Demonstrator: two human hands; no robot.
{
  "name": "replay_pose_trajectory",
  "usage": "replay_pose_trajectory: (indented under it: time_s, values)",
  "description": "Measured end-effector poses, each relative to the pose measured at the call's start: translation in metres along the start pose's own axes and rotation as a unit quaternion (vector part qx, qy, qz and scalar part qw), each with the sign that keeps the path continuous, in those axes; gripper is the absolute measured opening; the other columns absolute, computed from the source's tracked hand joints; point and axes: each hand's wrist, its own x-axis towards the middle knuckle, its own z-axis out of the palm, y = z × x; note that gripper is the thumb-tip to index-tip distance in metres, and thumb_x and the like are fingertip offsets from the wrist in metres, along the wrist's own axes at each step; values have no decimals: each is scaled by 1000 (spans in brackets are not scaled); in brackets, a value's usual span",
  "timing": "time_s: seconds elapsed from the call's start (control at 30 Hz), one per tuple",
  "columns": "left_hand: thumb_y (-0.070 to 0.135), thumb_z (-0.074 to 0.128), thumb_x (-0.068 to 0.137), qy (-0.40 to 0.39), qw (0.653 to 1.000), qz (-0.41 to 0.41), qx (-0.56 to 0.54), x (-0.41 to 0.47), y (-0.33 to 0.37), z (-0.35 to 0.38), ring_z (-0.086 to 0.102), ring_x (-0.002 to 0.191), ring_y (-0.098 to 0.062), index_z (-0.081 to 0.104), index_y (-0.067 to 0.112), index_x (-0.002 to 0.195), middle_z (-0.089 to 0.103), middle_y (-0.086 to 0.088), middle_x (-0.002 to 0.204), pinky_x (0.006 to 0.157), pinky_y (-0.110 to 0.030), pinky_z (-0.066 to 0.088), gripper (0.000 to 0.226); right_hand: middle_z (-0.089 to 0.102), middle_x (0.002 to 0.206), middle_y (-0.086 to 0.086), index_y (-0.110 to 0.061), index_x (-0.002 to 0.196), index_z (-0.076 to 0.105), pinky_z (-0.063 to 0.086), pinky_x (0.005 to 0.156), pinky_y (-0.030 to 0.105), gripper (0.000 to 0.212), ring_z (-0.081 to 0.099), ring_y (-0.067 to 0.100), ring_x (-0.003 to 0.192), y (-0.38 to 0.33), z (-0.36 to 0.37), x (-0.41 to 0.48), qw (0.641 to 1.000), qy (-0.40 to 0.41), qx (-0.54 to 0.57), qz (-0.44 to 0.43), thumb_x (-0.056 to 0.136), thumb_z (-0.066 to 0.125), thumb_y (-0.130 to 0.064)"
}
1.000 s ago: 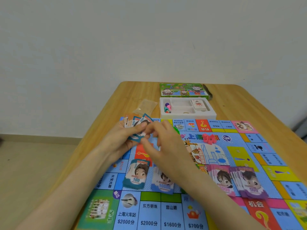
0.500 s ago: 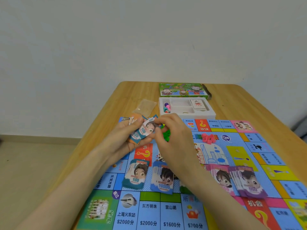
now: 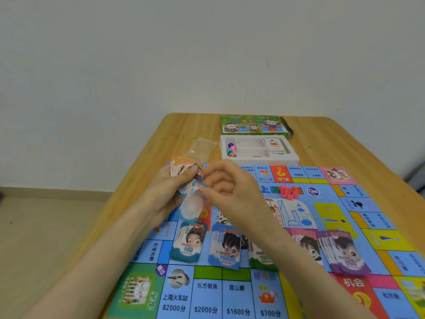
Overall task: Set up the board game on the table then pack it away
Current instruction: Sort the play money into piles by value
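The colourful game board (image 3: 296,217) lies open on the wooden table (image 3: 142,180). My left hand (image 3: 165,194) holds a fanned stack of play-money notes (image 3: 181,169) above the board's far left corner. My right hand (image 3: 232,189) pinches one teal note (image 3: 193,203), blurred, hanging down from the stack. On the board lie sorted piles: teal 100 notes (image 3: 187,244), blue 10000 notes (image 3: 226,248), green notes (image 3: 262,256) partly hidden by my right forearm, pink notes (image 3: 308,245) and purple 500 notes (image 3: 343,254).
A white box tray (image 3: 259,157) with coloured pawns and a card deck stands beyond the board, the green box lid (image 3: 253,124) behind it. A clear plastic bag (image 3: 202,148) lies left of the tray. Pink houses (image 3: 289,192) sit mid-board.
My right hand has pulled a teal note off the held stack and drawn it downward toward the board. The fanned stack in my left hand stays in place.
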Motion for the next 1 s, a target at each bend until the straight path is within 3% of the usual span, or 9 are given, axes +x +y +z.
replay_pose_trajectory:
  time_s: [0.13,0.23,0.33,0.5,0.63,0.7,0.87,1.0]
  values:
    - [17,61,76,-19,1000,9,-3,0,0,-2,69,65,-12,69,7,81,74,-4,82,59,-25,58,13,59,84,0,-21,95,57,49,63,22,23,60,18,65,7,7,-4,986,-126,-110,-9,83,64,-3]
    - [13,58,83,-30,999,8,-13,-1,0,-1,70,67,-10,70,4,83,74,-4,82,59,-22,58,15,57,90,0,-19,99,58,42,60,10,22,51,5,64,12,10,-5,971,-164,-170,-21,84,63,-3]
    - [8,54,89,-27,999,2,-31,-1,1,0,70,65,-10,63,-1,94,74,-5,80,57,-20,57,14,53,87,-4,-16,102,58,40,59,8,23,47,-4,62,15,11,-6,962,-183,-202,-32,84,61,-1]
    - [8,56,86,-17,998,-6,-56,-2,2,2,70,63,-11,61,-2,95,74,-8,82,53,-17,56,15,41,78,-14,-13,105,56,35,60,10,24,41,-5,61,17,14,-8,939,-195,-276,-65,84,57,-1]
    - [7,54,90,-12,999,-9,-50,-1,3,2,70,63,-11,61,-2,98,74,-8,82,54,-17,56,14,43,94,-8,-15,105,54,38,65,15,22,41,1,71,16,13,-9,927,-198,-308,-86,86,57,-6]
    - [7,53,91,-11,999,-7,-42,-2,3,2,69,62,-10,61,-3,100,74,-7,78,53,-17,55,16,47,100,-6,-15,105,55,44,75,27,21,44,7,85,14,13,-11,923,-192,-318,-105,86,60,-16]
    - [7,53,93,-2,999,-7,-35,-3,3,3,68,59,-9,62,-2,97,74,-6,77,52,-16,54,14,48,112,-6,-21,119,50,34,87,30,61,41,12,100,8,13,-17,884,-226,-388,-130,73,70,-56]
    - [6,53,92,2,999,-8,-36,-3,3,4,69,63,-10,63,-1,94,75,-7,81,54,-17,55,12,44,118,-4,-19,126,43,30,88,31,72,37,14,106,13,16,-20,857,-238,-432,-147,72,70,-57]
